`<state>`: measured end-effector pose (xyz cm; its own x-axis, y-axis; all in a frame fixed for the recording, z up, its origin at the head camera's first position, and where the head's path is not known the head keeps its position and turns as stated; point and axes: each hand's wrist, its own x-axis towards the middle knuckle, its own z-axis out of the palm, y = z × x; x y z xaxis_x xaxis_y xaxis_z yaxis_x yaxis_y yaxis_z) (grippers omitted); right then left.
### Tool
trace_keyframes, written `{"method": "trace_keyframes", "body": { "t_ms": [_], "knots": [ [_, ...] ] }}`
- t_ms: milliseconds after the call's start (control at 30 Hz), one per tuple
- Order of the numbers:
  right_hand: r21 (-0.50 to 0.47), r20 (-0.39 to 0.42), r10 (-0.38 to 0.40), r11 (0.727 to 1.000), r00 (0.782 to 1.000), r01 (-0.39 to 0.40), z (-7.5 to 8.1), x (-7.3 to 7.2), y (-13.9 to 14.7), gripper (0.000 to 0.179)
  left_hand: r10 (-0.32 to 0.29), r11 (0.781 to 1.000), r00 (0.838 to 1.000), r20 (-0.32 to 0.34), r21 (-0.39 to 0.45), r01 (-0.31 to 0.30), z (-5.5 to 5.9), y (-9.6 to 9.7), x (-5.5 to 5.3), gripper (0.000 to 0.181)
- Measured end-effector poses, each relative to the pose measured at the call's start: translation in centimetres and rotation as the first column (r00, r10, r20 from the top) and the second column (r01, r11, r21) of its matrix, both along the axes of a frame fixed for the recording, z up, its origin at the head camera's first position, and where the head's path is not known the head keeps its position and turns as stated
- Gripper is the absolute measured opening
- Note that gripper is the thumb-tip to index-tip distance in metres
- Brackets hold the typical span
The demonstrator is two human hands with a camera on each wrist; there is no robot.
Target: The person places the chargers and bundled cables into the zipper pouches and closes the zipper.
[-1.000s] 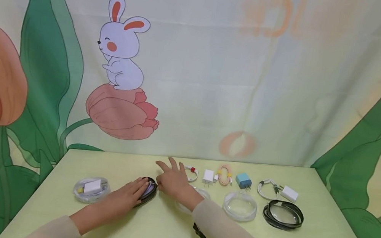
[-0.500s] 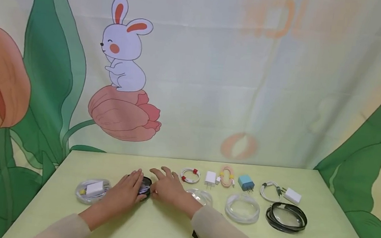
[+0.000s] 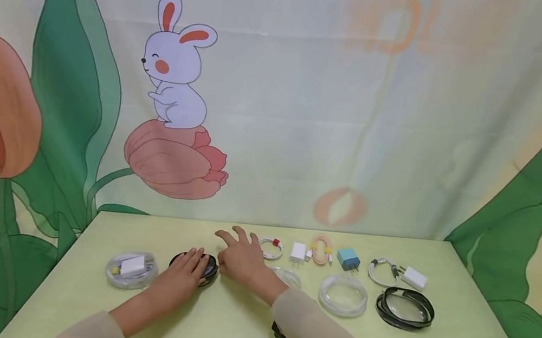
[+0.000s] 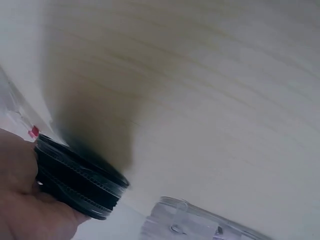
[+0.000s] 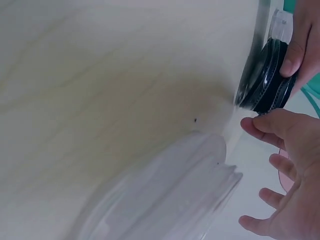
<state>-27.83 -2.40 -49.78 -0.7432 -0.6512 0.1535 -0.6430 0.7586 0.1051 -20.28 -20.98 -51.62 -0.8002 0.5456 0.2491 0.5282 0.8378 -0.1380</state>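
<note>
In the head view a round clear zip pouch with a black rim (image 3: 212, 272) lies left of the table's middle. My left hand (image 3: 174, 282) holds it, fingers laid across its top. The left wrist view shows the pouch's black zipper band (image 4: 75, 175) from the side, with the left hand (image 4: 25, 195) against it. At the pouch's right edge my right hand (image 3: 242, 261) pinches with thumb and forefinger, the other fingers spread. In the right wrist view those fingertips meet at the zipper's end, hiding the zipper pull. Something purplish shows inside the pouch, partly covered.
A clear round pouch (image 3: 109, 273) holding a white charger (image 3: 132, 266) lies left. Right are more round pouches, clear (image 3: 343, 295) and black-rimmed (image 3: 404, 308). Behind them sit a blue charger (image 3: 348, 258), white chargers (image 3: 298, 252), a pink cable (image 3: 322, 250) and white cables (image 3: 270, 248).
The black-rimmed pouch has turned and shifted slightly left under my left hand, whose fingers now cover its middle. My right hand has stayed at its edge, moving slightly left with it.
</note>
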Motion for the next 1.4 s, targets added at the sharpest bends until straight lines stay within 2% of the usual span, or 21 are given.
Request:
{"method": "trace_keyframes", "body": {
  "t_ms": [100, 167, 267, 333, 400, 500, 567, 633, 767, 867, 967, 1033, 1133, 1200, 1267, 1367, 1400],
  "knots": [
    [0.019, 0.020, -0.027, 0.999, 0.999, 0.026, 0.0, -0.2, 0.1, 0.012, -0.073, 0.997, 0.996, -0.051, -0.024, 0.072, -0.1, 0.0, 0.1, 0.046],
    [0.033, 0.029, -0.040, 0.999, 0.999, 0.039, 0.0, -0.3, 0.2, 0.011, -0.141, 0.990, 0.987, -0.080, -0.042, 0.138, 0.0, -0.1, 0.2, 0.046],
    [0.038, 0.043, -0.028, 0.999, 0.999, 0.027, -0.1, -0.3, 0.3, 0.011, -0.191, 0.981, 0.981, -0.044, -0.051, 0.188, 0.2, -0.3, 0.4, 0.046],
    [0.024, 0.069, -0.010, 1.000, 0.998, 0.008, -0.1, -0.1, 0.4, 0.010, -0.147, 0.988, 0.989, 0.027, -0.049, 0.148, 0.5, -0.5, 0.7, 0.048],
    [0.001, 0.102, 0.002, 1.000, 0.995, -0.002, -0.2, 0.3, 0.5, 0.009, -0.055, 0.998, 0.991, 0.122, -0.035, 0.059, 0.8, -0.4, 0.8, 0.051],
    [-0.027, 0.128, 0.012, 1.000, 0.992, -0.008, 0.0, 1.1, 0.6, 0.007, 0.087, 0.996, 0.966, 0.242, 0.014, -0.093, 1.2, 0.0, 0.9, 0.065],
    [-0.049, 0.137, 0.026, 0.999, 0.990, -0.019, 0.2, 1.5, 0.5, 0.006, 0.130, 0.987, 0.954, 0.270, 0.055, -0.150, 1.3, 0.5, 0.8, 0.071],
    [-0.056, 0.128, 0.035, 0.998, 0.991, -0.028, 0.3, 1.9, 0.3, 0.006, 0.140, 0.986, 0.962, 0.236, 0.058, -0.158, 1.2, 0.9, 0.8, 0.071],
    [-0.042, 0.090, 0.022, 0.999, 0.996, -0.018, 0.3, 2.3, -0.1, 0.008, 0.116, 0.992, 0.991, 0.071, -0.048, -0.112, 0.4, 1.2, 0.7, 0.057],
    [-0.032, 0.041, 0.024, 0.999, 0.999, -0.023, 0.1, 2.2, -0.4, 0.011, 0.081, 0.992, 0.997, 0.010, -0.095, -0.079, 0.1, 1.2, 0.6, 0.051],
    [-0.044, 0.034, 0.041, 0.998, 0.999, -0.040, -0.1, 2.2, -0.5, 0.012, 0.039, 0.997, 0.999, 0.035, -0.068, -0.036, 0.2, 0.7, 0.6, 0.050],
    [-0.058, 0.062, 0.049, 0.997, 0.997, -0.045, -0.2, 2.2, -0.3, 0.011, 0.015, 1.000, 0.997, 0.072, -0.024, -0.013, 0.3, 0.1, 0.6, 0.049],
    [-0.070, 0.108, 0.060, 0.996, 0.992, -0.053, 0.2, 2.1, 0.7, 0.009, -0.041, 0.998, 0.996, 0.076, 0.043, 0.038, 0.3, -1.2, 0.9, 0.048],
    [-0.071, 0.126, 0.072, 0.995, 0.989, -0.063, 0.7, 1.8, 1.6, 0.010, -0.079, 0.996, 0.996, 0.041, 0.053, 0.077, 0.2, -2.2, 1.0, 0.047],
    [-0.077, 0.145, 0.081, 0.994, 0.986, -0.071, 1.5, 1.4, 2.7, 0.012, -0.123, 0.991, 0.992, 0.034, 0.059, 0.121, 0.4, -2.9, 1.3, 0.048],
    [-0.091, 0.184, 0.070, 0.994, 0.980, -0.054, 2.6, 0.7, 4.4, 0.016, -0.182, 0.981, 0.982, 0.057, 0.077, 0.177, 0.8, -3.9, 1.2, 0.052],
    [-0.102, 0.198, 0.067, 0.994, 0.978, -0.047, 3.0, 0.5, 5.0, 0.016, -0.204, 0.975, 0.976, 0.080, 0.108, 0.195, 1.0, -4.1, 1.2, 0.053]
  ]
}}
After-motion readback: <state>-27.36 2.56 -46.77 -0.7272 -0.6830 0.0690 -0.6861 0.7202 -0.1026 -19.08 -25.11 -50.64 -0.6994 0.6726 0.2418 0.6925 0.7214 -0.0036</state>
